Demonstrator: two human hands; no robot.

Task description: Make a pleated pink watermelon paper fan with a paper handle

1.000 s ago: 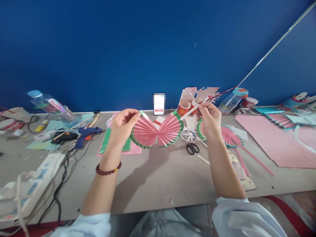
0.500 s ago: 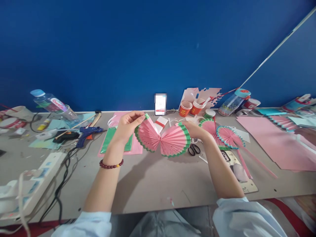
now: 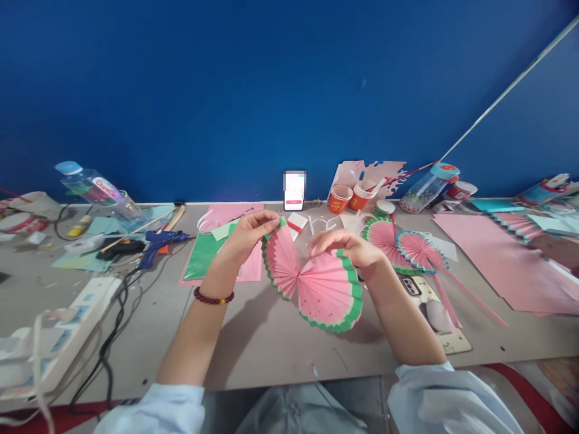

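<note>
A pleated paper fan (image 3: pixel 328 292), pink with dark specks and a green zigzag rim like a watermelon, is held up over the table. Its two halves spread from a pinched centre, with a gap between them at the top. My left hand (image 3: pixel 256 235) pinches the green-tipped upper end of the left half between thumb and fingers. Along the top edge of the right half, my right hand (image 3: pixel 348 244) has its fingers bent over the paper; its thumb is hidden. Two finished-looking fans (image 3: pixel 420 250) lie beyond my right forearm.
At left are a blue glue gun (image 3: pixel 163 241), a white power strip (image 3: pixel 67 337) with cables, and a plastic bottle (image 3: pixel 102 187). A phone (image 3: pixel 294 193) leans on the blue wall. Paper cups (image 3: pixel 339 200) stand behind; pink sheets (image 3: pixel 497 259) lie right.
The fan's right half has swung lower and toward me, its pleats spreading wider. My right hand has shifted left over its top edge. My left hand has moved slightly right and down.
</note>
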